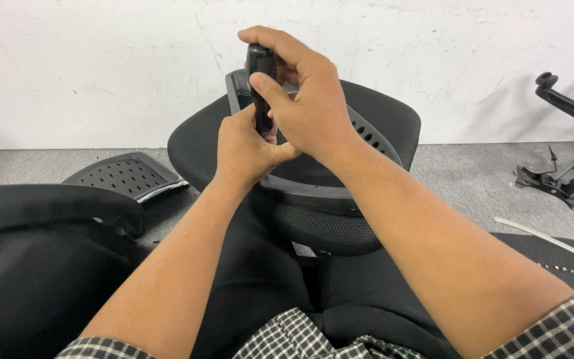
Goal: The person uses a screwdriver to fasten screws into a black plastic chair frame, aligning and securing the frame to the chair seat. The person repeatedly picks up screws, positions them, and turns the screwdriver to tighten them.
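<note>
From my head camera: my right hand [310, 100] wraps a black handle [260, 66] upright above a mesh chair seat [380, 119]. My left hand [244, 149] curls round its lower end, hiding it. The grey frame [313, 193] is partly covered by my arms.

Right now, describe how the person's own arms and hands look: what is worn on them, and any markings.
Both forearms are bare from wrist to near the elbow. The left hand and right hand wear no gloves; no rings, watch or markings show. At the bottom edge of the view, short sleeves in a black-and-white check cover the upper arms on both sides.
</note>
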